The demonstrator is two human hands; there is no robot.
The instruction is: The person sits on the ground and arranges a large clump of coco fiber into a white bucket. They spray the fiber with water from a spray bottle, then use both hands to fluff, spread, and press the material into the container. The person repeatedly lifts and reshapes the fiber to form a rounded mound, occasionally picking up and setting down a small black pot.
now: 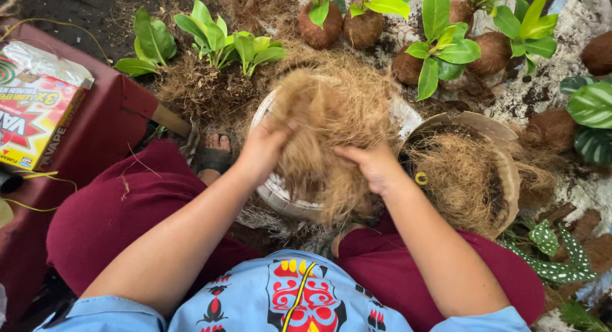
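A thick wad of brown coconut fibre [331,125] is held up over a round white bowl [275,193] in front of my knees. My left hand [262,147] grips the wad's left side, fingers dug into the strands. My right hand [373,166] pinches the lower right part of the same wad. Loose fibre hangs down between both hands and hides most of the bowl's inside.
A shallow tan basket [503,173] full of fibre lies to the right. Several fibre-wrapped plant balls with green leaves [440,48] stand behind, seedlings [217,42] at the back left. A colourful box [35,115] rests on a dark red stool at left. Spotted leaves [554,249] at lower right.
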